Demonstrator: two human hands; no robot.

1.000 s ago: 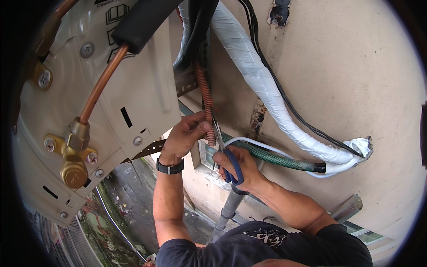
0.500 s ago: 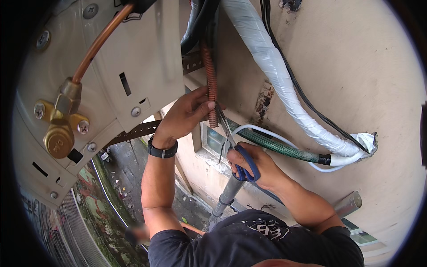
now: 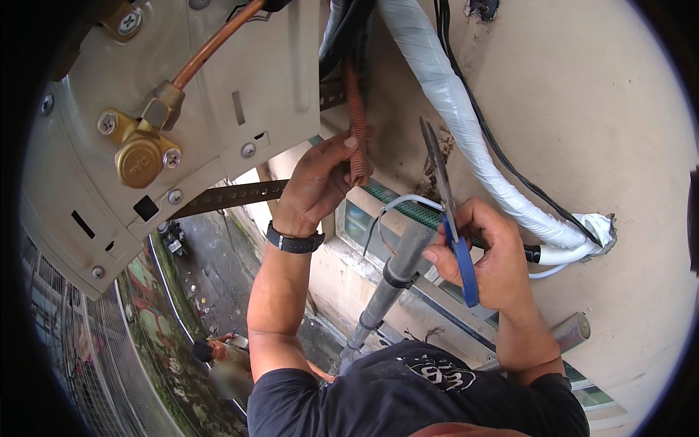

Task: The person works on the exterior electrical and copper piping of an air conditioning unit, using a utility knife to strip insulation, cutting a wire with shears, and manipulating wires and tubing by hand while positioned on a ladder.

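My left hand (image 3: 318, 182), wearing a dark watch, is closed on the lower end of an orange-brown corrugated conduit (image 3: 357, 120); thumb and fingers pinch it just above its cut mouth. To the right my right hand (image 3: 489, 255) grips a pair of scissors (image 3: 440, 171) by its blue handles. The blades point upward, apart from the conduit and in front of the wall, and look closed together. Between my hands a thin white cable (image 3: 411, 198) curves down, with fine wires (image 3: 373, 231) hanging at its end. A green braided hose (image 3: 422, 213) runs behind it, partly hidden by my right hand.
At the upper left stands a beige metal unit (image 3: 273, 80) with a brass valve (image 3: 142, 160) and a copper pipe (image 3: 218, 40). A white-wrapped pipe bundle (image 3: 466, 120) enters a wall hole. Below are a perforated bracket (image 3: 233, 198), a grey pipe (image 3: 393, 280) and a person (image 3: 229, 357) far down.
The scissors have left the conduit, moving right and turning upright with my right hand. My left hand still holds the conduit. The whole view has shifted slightly.
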